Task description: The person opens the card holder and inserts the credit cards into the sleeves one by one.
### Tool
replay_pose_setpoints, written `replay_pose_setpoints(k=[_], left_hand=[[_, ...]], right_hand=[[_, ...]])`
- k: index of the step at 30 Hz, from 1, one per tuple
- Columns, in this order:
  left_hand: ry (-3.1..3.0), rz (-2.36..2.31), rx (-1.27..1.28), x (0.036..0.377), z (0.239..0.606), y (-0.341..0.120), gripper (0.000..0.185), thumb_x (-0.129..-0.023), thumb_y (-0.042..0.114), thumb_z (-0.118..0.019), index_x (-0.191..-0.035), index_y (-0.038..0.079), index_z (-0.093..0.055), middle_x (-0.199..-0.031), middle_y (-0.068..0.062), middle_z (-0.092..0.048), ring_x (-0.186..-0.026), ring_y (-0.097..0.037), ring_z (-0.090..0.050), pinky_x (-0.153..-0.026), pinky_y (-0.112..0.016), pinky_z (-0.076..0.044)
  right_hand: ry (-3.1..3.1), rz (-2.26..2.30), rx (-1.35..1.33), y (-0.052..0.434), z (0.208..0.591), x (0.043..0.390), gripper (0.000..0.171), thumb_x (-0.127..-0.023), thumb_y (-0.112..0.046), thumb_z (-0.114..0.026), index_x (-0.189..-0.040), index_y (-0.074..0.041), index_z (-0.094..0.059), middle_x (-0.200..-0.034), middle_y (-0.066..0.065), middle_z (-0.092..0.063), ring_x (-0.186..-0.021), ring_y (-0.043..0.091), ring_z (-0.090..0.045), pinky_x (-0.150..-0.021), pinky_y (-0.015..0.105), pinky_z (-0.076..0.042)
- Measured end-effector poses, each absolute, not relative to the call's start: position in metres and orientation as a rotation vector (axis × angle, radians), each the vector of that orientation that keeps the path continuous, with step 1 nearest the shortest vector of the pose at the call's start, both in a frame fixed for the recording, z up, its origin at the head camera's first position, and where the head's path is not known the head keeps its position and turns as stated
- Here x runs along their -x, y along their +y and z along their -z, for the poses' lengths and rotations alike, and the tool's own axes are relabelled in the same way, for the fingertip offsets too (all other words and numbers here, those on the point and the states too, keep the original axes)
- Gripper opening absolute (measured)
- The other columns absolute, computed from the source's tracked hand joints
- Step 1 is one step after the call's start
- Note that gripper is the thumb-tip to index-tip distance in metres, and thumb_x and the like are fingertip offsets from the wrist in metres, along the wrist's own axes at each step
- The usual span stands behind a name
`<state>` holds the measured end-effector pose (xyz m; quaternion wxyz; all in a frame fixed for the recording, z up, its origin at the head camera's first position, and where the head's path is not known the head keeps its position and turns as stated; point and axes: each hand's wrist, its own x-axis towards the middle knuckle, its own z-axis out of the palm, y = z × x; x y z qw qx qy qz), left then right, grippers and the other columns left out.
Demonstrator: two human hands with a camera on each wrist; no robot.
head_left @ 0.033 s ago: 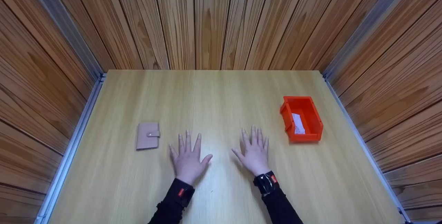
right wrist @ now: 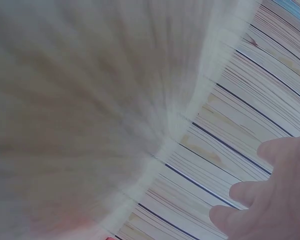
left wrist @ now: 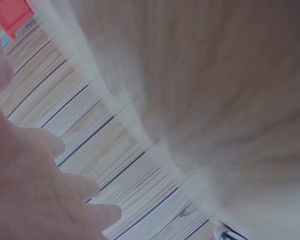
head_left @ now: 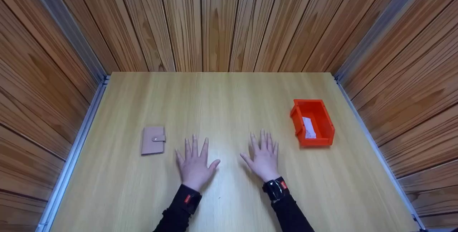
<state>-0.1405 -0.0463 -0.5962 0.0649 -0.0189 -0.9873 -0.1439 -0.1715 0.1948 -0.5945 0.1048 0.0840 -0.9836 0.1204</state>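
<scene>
In the head view my left hand (head_left: pixel 195 169) lies palm down with its fingers spread, to the right of a pink wallet (head_left: pixel 153 140) with a snap strap. My right hand (head_left: pixel 264 162) is also palm down, fingers straight, to the left of an orange open-topped bin (head_left: pixel 315 122). A white slip of paper (head_left: pixel 308 128) sits inside that bin. Neither hand holds anything or touches the wallet or the bin. The wrist views show the fingers of the left hand (left wrist: pixel 35 185) and right hand (right wrist: pixel 275 195) from the palm side.
The light wooden tabletop (head_left: pixel 222 103) is bordered by metal rails (head_left: pixel 77 146) at its sides. Wood-plank walls (head_left: pixel 214 20) stand behind it and on both sides. A black band sits on each wrist.
</scene>
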Motion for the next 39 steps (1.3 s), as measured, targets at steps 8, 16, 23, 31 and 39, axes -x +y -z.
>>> replay_pose_setpoints(k=[8,16,23,31,39], left_hand=[[-2.991,0.418,0.027,0.142,0.594,-0.046,0.084,-0.087,0.070,-0.053,-0.155,0.025,-0.033,-0.162,-0.018,-0.015,-0.147,-0.043,-0.009,-0.108,-0.071,-0.002],[-3.002,0.408,0.016,0.141,0.596,-0.045,0.085,-0.087,0.071,-0.052,-0.156,0.026,-0.031,-0.162,-0.017,-0.015,-0.147,-0.042,-0.008,-0.109,-0.071,-0.003],[-3.007,0.466,0.017,0.140,0.595,-0.045,0.083,-0.089,0.068,-0.053,-0.156,0.024,-0.031,-0.162,-0.018,-0.016,-0.147,-0.043,-0.011,-0.110,-0.070,-0.005],[-2.791,0.756,0.132,0.142,0.587,-0.056,0.065,-0.093,0.033,-0.065,-0.143,-0.004,-0.046,-0.144,-0.024,-0.047,-0.134,-0.040,-0.042,-0.110,-0.055,-0.030],[-2.577,0.843,0.082,0.143,0.578,-0.075,0.042,-0.089,0.014,-0.070,-0.125,-0.006,-0.062,-0.111,-0.022,-0.068,-0.099,-0.036,-0.065,-0.088,-0.048,-0.050]], right_hand=[[-2.898,-0.384,-0.266,0.195,0.592,0.172,0.085,-0.088,-0.060,-0.062,-0.153,-0.012,-0.037,-0.159,0.025,-0.018,-0.144,0.047,-0.016,-0.110,0.069,-0.012],[-2.918,-0.418,-0.245,0.195,0.592,0.171,0.085,-0.088,-0.059,-0.063,-0.153,-0.011,-0.037,-0.159,0.025,-0.018,-0.145,0.046,-0.015,-0.110,0.068,-0.011],[-2.893,-0.511,-0.262,0.188,0.591,0.168,0.084,-0.088,-0.055,-0.065,-0.152,-0.007,-0.037,-0.156,0.026,-0.025,-0.142,0.047,-0.022,-0.110,0.067,-0.016],[-2.806,-0.865,-0.330,0.161,0.583,0.167,0.063,-0.093,-0.029,-0.067,-0.142,0.004,-0.045,-0.138,0.023,-0.052,-0.127,0.040,-0.046,-0.106,0.052,-0.035],[-2.765,-1.006,-0.447,0.125,0.572,0.170,0.045,-0.095,-0.022,-0.065,-0.133,0.001,-0.055,-0.115,0.012,-0.066,-0.108,0.028,-0.058,-0.094,0.043,-0.047]])
